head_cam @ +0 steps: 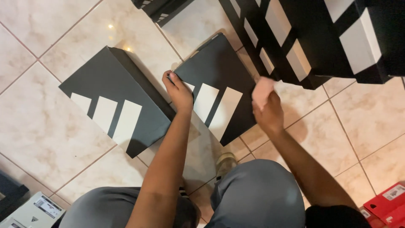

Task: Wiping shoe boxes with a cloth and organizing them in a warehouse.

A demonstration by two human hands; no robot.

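- The left hand point(179, 92) grips the left edge of a black shoebox point(219, 84) with white stripes, which lies on the tiled floor point(50, 122) in front of the person's knees.
- The right hand point(267, 110) is clenched around a pink cloth point(262, 89) at that box's right edge.
- A second striped shoebox point(114, 97) lies just left.
- Stacked striped boxes point(320, 38) stand behind; a red box point(388, 204) sits at lower right.

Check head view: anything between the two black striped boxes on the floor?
Only the left hand, gripping the right box at its edge; the left box sits beside it on tile floor.
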